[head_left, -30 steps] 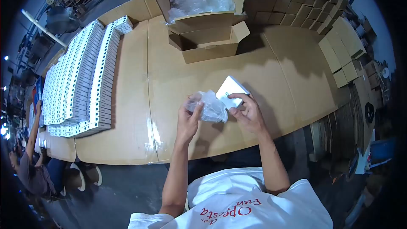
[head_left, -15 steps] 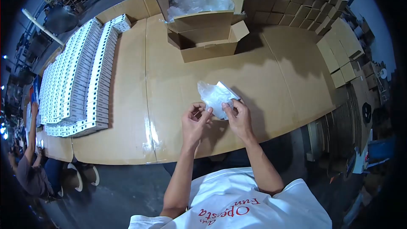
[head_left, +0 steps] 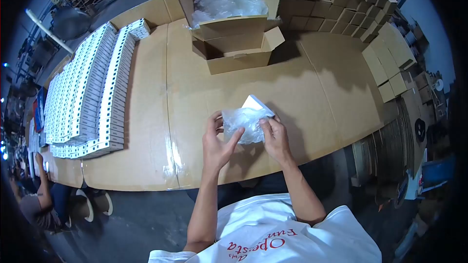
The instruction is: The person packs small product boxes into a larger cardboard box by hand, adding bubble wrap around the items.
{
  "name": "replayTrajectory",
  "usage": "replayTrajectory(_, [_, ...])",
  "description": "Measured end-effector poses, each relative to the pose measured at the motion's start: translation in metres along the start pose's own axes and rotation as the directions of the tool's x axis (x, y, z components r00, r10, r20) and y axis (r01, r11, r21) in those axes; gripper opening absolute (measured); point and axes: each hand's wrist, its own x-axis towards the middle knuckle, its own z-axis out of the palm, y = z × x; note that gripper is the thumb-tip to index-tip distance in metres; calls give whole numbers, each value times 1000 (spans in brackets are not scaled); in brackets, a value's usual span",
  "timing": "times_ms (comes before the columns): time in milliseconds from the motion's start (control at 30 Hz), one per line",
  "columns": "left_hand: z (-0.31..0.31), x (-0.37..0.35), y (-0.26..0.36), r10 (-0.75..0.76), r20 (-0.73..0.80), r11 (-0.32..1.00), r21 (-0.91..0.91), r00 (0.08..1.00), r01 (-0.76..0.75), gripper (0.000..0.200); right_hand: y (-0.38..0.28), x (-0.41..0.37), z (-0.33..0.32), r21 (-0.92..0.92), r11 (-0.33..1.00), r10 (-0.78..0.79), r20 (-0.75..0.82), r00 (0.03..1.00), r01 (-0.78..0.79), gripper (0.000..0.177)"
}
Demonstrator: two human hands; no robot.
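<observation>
A clear plastic bag (head_left: 245, 122) hangs between my two hands above the cardboard-covered table, with a small white box (head_left: 257, 104) behind it at its upper right. My right hand (head_left: 276, 139) pinches the bag and the lower edge of the white box between thumb and fingers. At the bag's left side is my left hand (head_left: 218, 143), its thumb apart from the fingers and touching the plastic; its fingertips are partly hidden behind the bag. Beyond the hands stands an open, empty-looking brown carton (head_left: 239, 62).
Rows of small white boxes (head_left: 87, 87) fill the table's left side. A large carton of plastic bags (head_left: 229, 0) stands at the back. Brown cartons (head_left: 336, 5) are stacked back right, more (head_left: 387, 63) at the right edge. Another person (head_left: 44, 195) is at far left.
My left hand has opened from a pinch and shifted slightly left. The bag has spread lower and leftward, and more of the white box shows. The other person's arm has moved down.
</observation>
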Motion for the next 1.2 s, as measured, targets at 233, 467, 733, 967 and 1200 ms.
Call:
replayTrajectory(233, [10, 6, -10, -178, -43, 984, -32, 983, 176, 22, -7, -7, 2, -40, 999, 6, 79, 997, -3, 23])
replayTrajectory(467, [9, -3, -26, -324, 65, 930, -161, 944, 331, 32, -6, -2, 1, 284, 956, 70, 31, 997, -76, 18])
replayTrajectory(733, [1, -6, -23, -350, 314, 895, -166, 882, 414, 55, 3, -2, 1, 443, 888, 110, 48, 993, -120, 22])
replayTrajectory(967, [-2, -6, -42, -393, 251, 895, -118, 885, 431, 53, 12, 19, -29, 484, 863, 197, -63, 978, -142, 35])
replayTrajectory(1200, [2, -1, -44, -393, 253, 890, -137, 884, 435, 54, -3, 36, -21, 458, 866, -101, -231, 968, 200, 63])
